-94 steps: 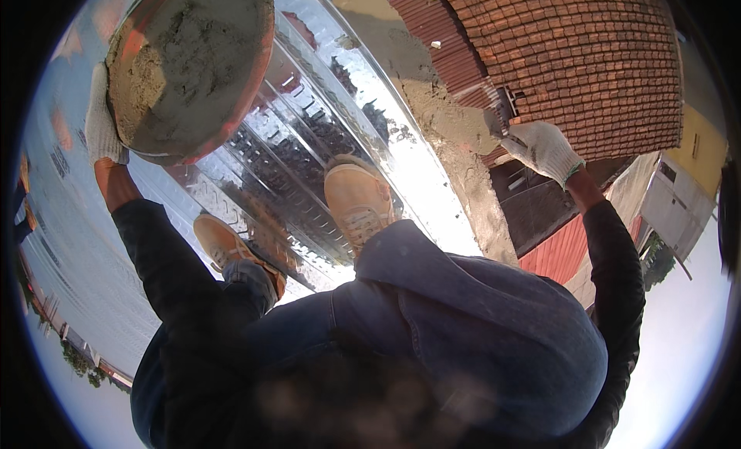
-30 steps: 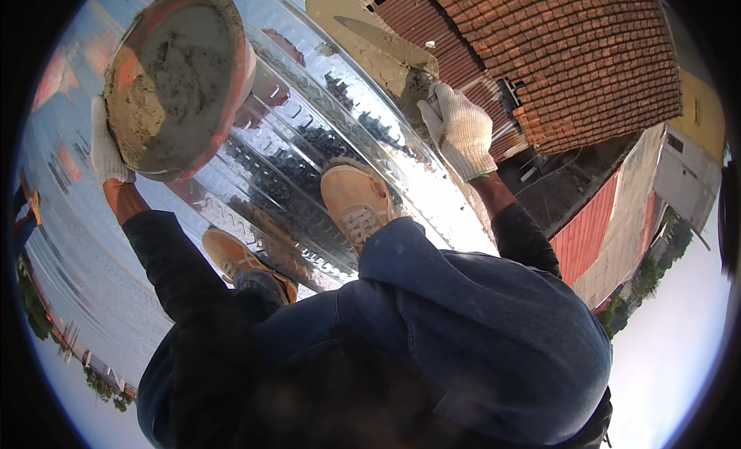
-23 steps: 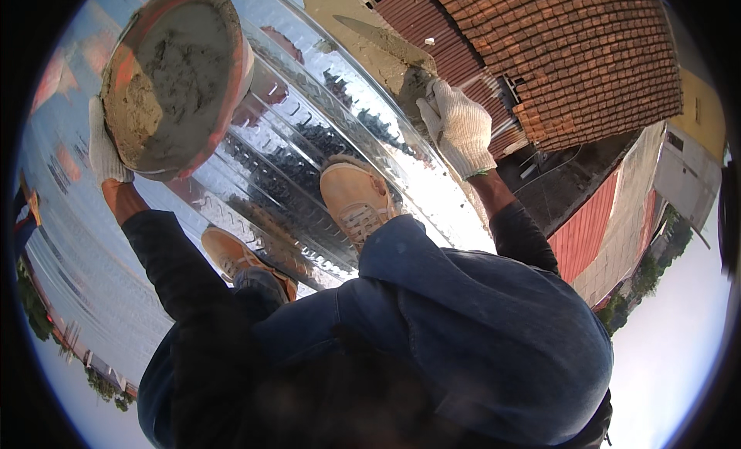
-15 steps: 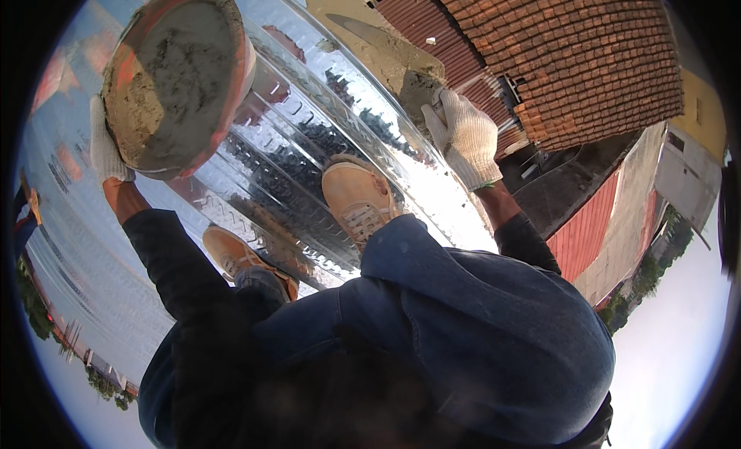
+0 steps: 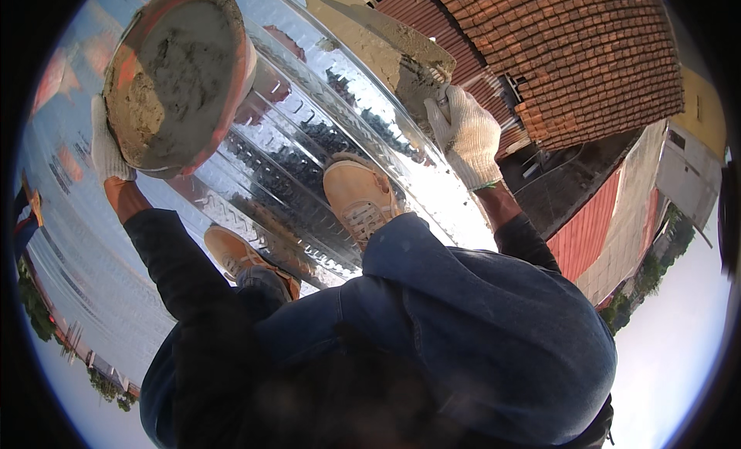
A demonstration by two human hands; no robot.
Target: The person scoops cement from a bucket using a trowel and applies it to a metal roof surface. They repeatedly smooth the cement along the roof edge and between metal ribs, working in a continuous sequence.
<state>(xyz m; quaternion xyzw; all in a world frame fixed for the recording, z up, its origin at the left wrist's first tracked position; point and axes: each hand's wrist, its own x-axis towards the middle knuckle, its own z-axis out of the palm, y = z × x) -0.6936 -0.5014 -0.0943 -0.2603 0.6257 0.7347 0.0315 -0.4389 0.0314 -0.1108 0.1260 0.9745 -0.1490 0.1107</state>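
Mortar pan (image 5: 179, 79) rests tilted in left hand (image 5: 106, 146); raised right hand (image 5: 467, 133) seemingly grips trowel (image 5: 401, 52).

An orange pan (image 5: 181, 79), round and shallow, is tilted with its mouth open to the camera, its inside caked with grey mortar (image 5: 166, 82) heaped toward its lower left rim. A trowel (image 5: 386, 40), its flat blade smeared with mortar, lies along the roof's edge, handle toward the lower right.
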